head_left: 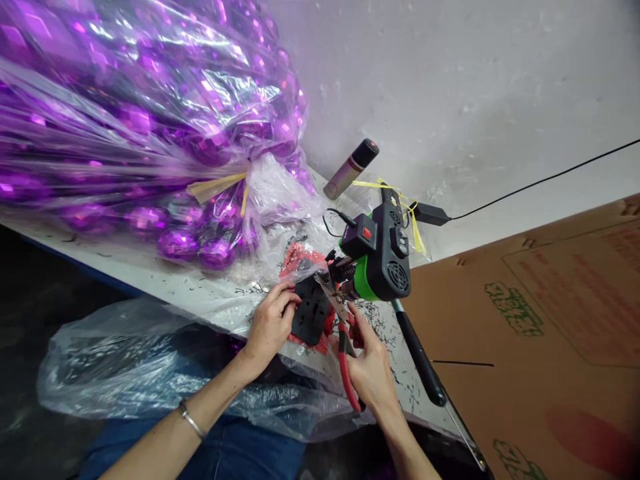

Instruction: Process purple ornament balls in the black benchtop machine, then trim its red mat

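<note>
My right hand [370, 363] is wrapped round red-handled pliers [344, 333], their metal jaws pointing up beside the small black and green machine [383, 250] with a red switch. Under the machine's head lies a flat black plate [307, 313] with slots and holes. At the plate's left edge, the fingers of my left hand [273, 320] are curled together; whatever they pinch is too small or hidden to make out. Red material [303, 257] shows behind and below the plate.
A big clear bag of shiny purple balls [150, 133] fills the left, tied with a yellow strip. Behind the machine stands a spray can [351, 168]. A cardboard box [525, 320] is at the right. Black scraps litter the white table [405, 380]; clear plastic [125, 360] covers my lap.
</note>
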`<state>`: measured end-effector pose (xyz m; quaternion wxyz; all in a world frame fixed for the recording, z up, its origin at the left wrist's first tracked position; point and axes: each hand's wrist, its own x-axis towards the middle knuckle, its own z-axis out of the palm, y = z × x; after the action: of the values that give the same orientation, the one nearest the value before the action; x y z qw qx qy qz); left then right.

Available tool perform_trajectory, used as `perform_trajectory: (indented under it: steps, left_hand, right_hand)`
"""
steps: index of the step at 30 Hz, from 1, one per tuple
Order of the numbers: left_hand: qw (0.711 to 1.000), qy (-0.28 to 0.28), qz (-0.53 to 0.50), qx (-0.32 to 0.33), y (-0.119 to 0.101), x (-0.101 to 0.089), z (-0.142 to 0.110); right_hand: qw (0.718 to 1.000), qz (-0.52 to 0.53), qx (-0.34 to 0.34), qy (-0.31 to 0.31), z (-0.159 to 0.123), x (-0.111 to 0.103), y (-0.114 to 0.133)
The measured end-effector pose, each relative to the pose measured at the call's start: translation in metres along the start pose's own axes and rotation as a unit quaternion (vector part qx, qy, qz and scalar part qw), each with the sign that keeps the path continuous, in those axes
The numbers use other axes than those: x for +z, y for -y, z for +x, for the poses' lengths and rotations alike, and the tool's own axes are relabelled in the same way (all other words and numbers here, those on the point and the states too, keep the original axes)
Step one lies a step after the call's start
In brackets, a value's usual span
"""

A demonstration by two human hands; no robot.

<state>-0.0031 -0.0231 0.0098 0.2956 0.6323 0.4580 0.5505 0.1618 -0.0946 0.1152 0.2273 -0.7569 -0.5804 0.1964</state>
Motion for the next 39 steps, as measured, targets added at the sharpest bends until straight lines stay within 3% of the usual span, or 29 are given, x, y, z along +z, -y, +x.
perform_trajectory:
  steps: [3,8,12,15,19,21,25,29,32,35,39]
  left_hand:
    - [1.0,-0.001,-0.002,-0.002,0.0,-0.001,0.0]
    - [1.0,0.003,0.001,0.005,0.002,0.0,-0.001]
    - [1.0,0.008,0.002,0.019,0.003,0.001,-0.001]
    - [1.0,0.018,-0.001,0.02,0.003,0.002,-0.001]
    - [0.999,0.027,0.003,0.019,0.003,0.001,-0.001]
    - [0.999,0.028,0.008,0.025,0.003,0.001,-0.002]
    - [0.999,0.03,0.01,0.035,0.004,0.002,-0.002]
    - [0.998,0.04,0.005,0.041,0.005,0.001,-0.002]
    - [0.997,0.053,0.0,0.051,0.005,0.0,-0.001]
    - [0.997,0.051,0.001,0.055,0.004,-0.001,0.0]
    - [0.998,0.052,-0.001,0.043,0.002,-0.001,0.0]
  right_hand:
    - [0.999,-0.028,-0.019,0.006,0.009,-0.009,-0.008]
    - [0.973,-0.151,-0.162,0.063,0.057,-0.043,-0.04]
    - [0.955,-0.174,-0.22,0.101,0.084,-0.057,-0.049]
    - [0.965,-0.163,-0.191,0.079,0.066,-0.05,-0.038]
    - [0.995,-0.093,-0.027,0.037,0.018,-0.024,-0.011]
    - [0.998,-0.05,0.012,0.021,0.004,-0.014,-0.004]
    - [0.995,-0.089,-0.034,0.021,0.018,-0.025,-0.014]
    - [0.967,-0.175,-0.162,0.086,0.066,-0.061,-0.027]
    - [0.95,-0.201,-0.201,0.132,0.092,-0.077,-0.026]
    - [0.958,-0.174,-0.185,0.134,0.087,-0.066,-0.024]
    - [0.995,-0.052,-0.062,0.064,0.035,-0.021,-0.019]
